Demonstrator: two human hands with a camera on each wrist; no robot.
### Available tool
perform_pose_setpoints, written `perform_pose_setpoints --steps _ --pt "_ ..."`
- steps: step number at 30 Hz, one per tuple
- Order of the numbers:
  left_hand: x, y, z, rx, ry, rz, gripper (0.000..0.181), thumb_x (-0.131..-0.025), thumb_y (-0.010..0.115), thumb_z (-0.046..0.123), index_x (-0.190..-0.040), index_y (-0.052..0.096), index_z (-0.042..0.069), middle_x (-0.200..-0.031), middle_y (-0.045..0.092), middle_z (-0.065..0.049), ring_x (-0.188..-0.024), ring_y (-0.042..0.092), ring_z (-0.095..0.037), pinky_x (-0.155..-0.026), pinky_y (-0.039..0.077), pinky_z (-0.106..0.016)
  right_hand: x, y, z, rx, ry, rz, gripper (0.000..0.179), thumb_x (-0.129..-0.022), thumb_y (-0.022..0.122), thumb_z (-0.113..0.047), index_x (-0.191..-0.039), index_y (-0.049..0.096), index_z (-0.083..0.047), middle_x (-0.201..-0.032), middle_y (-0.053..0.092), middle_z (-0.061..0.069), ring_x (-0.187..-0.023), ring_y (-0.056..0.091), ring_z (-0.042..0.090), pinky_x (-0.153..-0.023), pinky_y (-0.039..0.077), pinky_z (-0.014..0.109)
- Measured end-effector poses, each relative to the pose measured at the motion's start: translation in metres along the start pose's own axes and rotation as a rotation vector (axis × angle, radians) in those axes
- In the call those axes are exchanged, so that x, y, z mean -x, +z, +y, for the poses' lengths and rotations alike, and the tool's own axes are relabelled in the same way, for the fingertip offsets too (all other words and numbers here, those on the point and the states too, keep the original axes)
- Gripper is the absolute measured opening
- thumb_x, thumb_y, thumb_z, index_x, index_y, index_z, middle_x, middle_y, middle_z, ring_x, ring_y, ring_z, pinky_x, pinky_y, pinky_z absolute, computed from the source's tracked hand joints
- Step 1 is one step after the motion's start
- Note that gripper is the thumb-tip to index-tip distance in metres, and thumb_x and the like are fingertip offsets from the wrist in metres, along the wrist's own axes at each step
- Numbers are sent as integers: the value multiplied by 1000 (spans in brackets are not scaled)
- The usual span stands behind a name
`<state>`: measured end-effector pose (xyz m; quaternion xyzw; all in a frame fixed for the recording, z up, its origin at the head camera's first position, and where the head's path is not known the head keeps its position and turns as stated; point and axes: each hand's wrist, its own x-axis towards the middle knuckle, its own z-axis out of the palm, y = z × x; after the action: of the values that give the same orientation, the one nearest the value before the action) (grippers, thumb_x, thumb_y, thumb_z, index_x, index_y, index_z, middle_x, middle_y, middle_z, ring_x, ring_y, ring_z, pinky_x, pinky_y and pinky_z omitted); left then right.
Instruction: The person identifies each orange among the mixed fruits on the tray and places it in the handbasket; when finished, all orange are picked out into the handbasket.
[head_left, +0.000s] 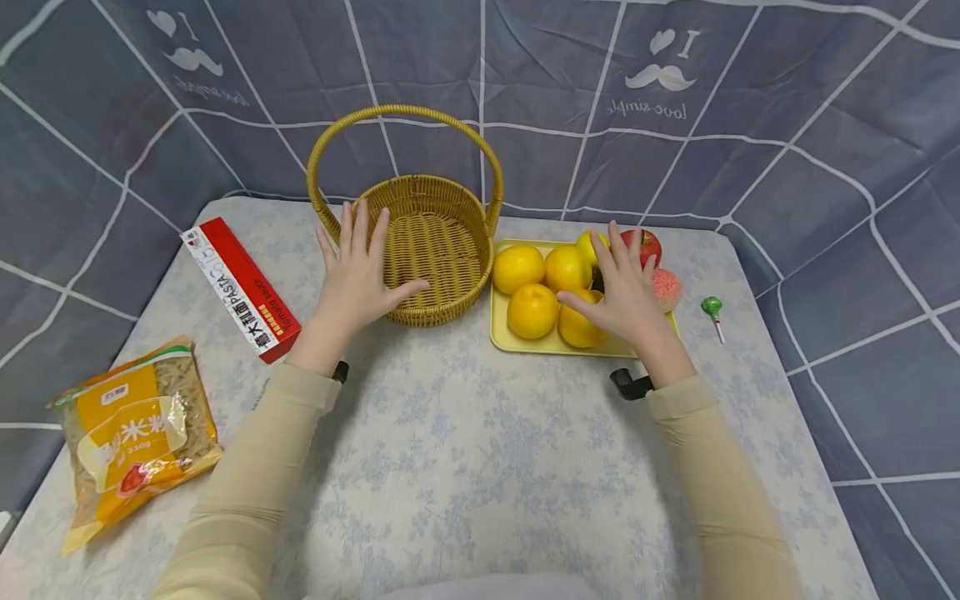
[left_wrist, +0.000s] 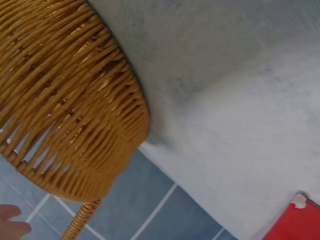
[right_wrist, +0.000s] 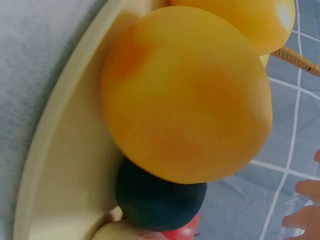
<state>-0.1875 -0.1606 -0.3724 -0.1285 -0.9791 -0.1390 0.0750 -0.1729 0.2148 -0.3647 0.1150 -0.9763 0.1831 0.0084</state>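
Note:
My left hand point(head_left: 358, 279) is spread with its fingers straight, overlapping the left side of a woven basket point(head_left: 474, 292) with a tall handle in the head view. Nothing is in its grasp. Fingers spread too, my right hand point(head_left: 626, 300) hovers over the right part of a yellow tray point(head_left: 517, 344), holding nothing. Several orange fruits point(head_left: 532, 312) sit on the tray. Behind them are a yellow fruit point(head_left: 592, 243), a red apple point(head_left: 647, 247) and a pink peach-like fruit point(head_left: 667, 289). Part of a dark green round fruit point(right_wrist: 160, 197) shows below an orange in the right wrist view.
A red and white pasta box point(head_left: 247, 292) lies at the left, and an orange bag of dry noodles point(head_left: 142, 433) is nearer the left edge. A green lollipop point(head_left: 712, 308) lies right of the tray. Tile-patterned cloth point(head_left: 547, 100) hangs around the table point(head_left: 480, 467).

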Motion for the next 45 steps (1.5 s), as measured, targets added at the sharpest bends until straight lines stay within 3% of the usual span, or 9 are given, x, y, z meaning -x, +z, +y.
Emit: perform_pose_setpoints --steps 5,14,21,28,35,41,45 --pt "2 1 -7 30 14 19 112 -84 66 62 -160 2 10 -165 -9 -18 -152 -10 -39 -115 -5 -71 5 1 7 -28 23 -3 100 -87 62 -62 -159 15 -11 -167 -3 9 -151 -8 44 -116 1 71" --pt "13 1 -22 93 27 88 112 -82 67 64 -159 11 5 -163 9 -23 -152 3 -40 -117 8 -69 18 1 15 -128 37 -14 94 -89 63 -56 -158 21 -8 -166 7 15 -151 -1 43 -114 12 72" --pt "24 2 -26 179 8 125 109 -83 70 59 -158 14 3 -159 21 -27 -148 18 -44 -118 19 -63 29 4 14 -132 46 -15 91 -90 61 -58 -156 25 -7 -164 18 17 -148 20 41 -114 24 66" --pt "33 3 -26 348 -127 24 104 -88 62 61 -159 8 8 -162 15 -21 -149 15 -40 -117 21 -64 37 11 11 -169 92 1 90 -89 62 -58 -156 28 -8 -161 26 18 -146 27 40 -114 28 64" --pt "38 6 -25 427 -263 -80 107 -88 57 66 -160 -1 13 -162 10 -21 -148 17 -40 -110 26 -70 42 20 7 -204 162 9 89 -91 63 -53 -155 27 -5 -150 35 26 -133 40 41 -111 35 61" --pt "39 10 -28 530 -326 -156 105 -92 54 62 -158 -9 9 -161 7 -26 -142 31 -46 -111 32 -65 42 28 6 -223 219 2 87 -91 64 -48 -154 26 -2 -148 36 26 -131 39 40 -112 34 59" --pt "39 12 -30 588 -334 -167 102 -95 57 53 -158 -10 7 -161 7 -26 -140 33 -45 -111 34 -61 42 32 4 -233 246 17 85 -91 65 -47 -152 30 0 -145 37 28 -130 40 42 -112 35 58"
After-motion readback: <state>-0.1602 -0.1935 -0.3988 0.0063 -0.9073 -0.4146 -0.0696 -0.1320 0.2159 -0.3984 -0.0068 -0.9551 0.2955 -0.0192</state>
